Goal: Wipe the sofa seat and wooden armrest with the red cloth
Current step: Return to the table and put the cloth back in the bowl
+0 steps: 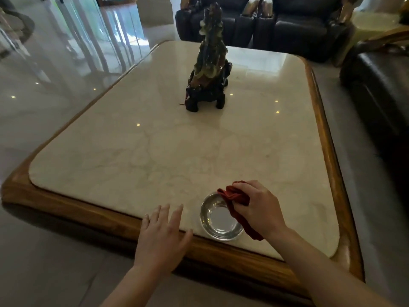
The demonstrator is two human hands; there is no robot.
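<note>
My right hand [261, 209] grips the bunched red cloth [234, 196] at the right rim of a small shiny metal bowl [221, 220]. Part of the cloth hangs down under my palm beside the bowl. My left hand [163, 233] hovers flat with fingers spread over the near wooden edge of the table, left of the bowl, holding nothing. A dark leather sofa [385, 89] with a curved wooden armrest [387, 38] stands at the right, beyond the table.
The low marble table [132, 156] has a wooden rim. A tall dark carved figurine [209, 69] stands at its centre. More dark sofas [287, 25] line the far side. Glossy floor lies to the left.
</note>
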